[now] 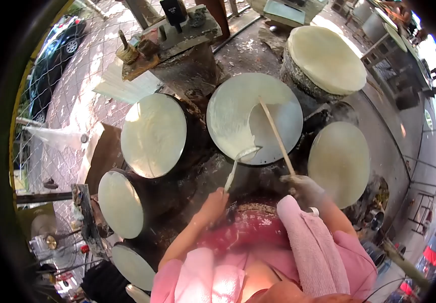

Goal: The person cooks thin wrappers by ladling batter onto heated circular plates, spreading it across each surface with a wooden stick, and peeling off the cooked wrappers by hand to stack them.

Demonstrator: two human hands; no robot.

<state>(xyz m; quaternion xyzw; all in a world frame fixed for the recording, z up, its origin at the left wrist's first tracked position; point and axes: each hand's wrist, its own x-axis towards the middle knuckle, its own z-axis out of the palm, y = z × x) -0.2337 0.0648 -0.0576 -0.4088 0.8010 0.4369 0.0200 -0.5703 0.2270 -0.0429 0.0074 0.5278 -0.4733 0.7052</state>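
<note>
In front of me is a round griddle (277, 123), with pale batter (230, 111) over its left and upper part and a bare grey area at lower right. My left hand (213, 207) is closed around the handle of a ladle (231, 175), whose bowl is at the griddle's near edge. A long thin wooden stick (276, 134) is gripped in my right hand (306, 189). It slants up and left across the griddle, its far tip at the batter. Some of the right fingers are hard to make out.
Other round pale-topped discs stand around: left (154, 135), right (338, 164), lower left (121, 204) and bottom left (133, 266). A thick pile of round pale sheets (326, 59) sits at upper right. Behind are a cluttered ledge (182, 43) and a wire fence (86, 70).
</note>
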